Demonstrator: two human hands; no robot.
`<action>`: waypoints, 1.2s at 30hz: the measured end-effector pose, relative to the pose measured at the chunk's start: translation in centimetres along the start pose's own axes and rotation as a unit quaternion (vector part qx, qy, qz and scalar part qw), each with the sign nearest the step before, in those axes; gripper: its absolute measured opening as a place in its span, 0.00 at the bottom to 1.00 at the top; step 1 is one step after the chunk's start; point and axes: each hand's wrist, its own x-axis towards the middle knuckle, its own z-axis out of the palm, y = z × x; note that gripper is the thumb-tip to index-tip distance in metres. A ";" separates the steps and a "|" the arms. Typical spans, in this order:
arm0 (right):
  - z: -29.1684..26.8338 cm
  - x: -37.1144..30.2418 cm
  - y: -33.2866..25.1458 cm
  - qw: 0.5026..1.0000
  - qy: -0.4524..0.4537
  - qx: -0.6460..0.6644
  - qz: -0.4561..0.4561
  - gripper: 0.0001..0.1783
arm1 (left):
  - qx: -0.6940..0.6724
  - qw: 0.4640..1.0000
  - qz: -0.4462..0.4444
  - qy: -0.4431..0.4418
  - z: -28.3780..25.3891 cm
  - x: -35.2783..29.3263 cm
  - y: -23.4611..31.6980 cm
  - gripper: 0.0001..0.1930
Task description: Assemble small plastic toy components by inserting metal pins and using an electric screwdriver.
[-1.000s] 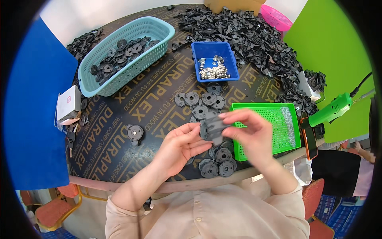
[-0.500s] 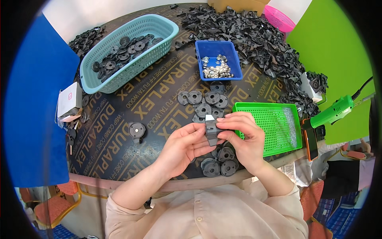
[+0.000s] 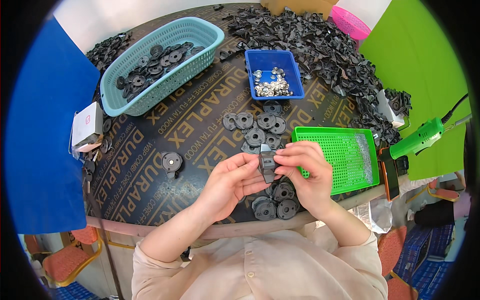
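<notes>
Black part sits pinched between left hand and right hand. Hold it steady, clear of discs at six o'clock.

- Dark table with gold print; pale trim along its near edge.
- White wall behind the far edge.
- Blue panel by the left edge, green panel by the right.
- Red chairs below both near corners.
- Blue patterned floor beyond the near right corner.
- Soft light shining on the tabletop.
</notes>
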 end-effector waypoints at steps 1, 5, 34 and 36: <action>0.0 -0.1 -0.1 1.000 -0.004 0.000 -0.001 0.12 | -0.001 1.000 0.001 0.007 0.0 0.0 0.0 0.12; -0.5 -0.2 -0.5 0.997 -0.020 -0.051 -0.046 0.13 | -0.017 0.999 -0.026 0.008 -0.2 0.0 0.3 0.10; -7.0 17.0 17.9 0.913 -0.197 -0.353 0.051 0.23 | 0.841 0.436 0.310 0.080 -6.5 -3.7 2.9 0.17; -7.4 15.6 15.2 0.902 -0.218 -0.356 0.104 0.23 | 0.841 0.445 0.294 0.091 -6.1 -4.2 2.9 0.18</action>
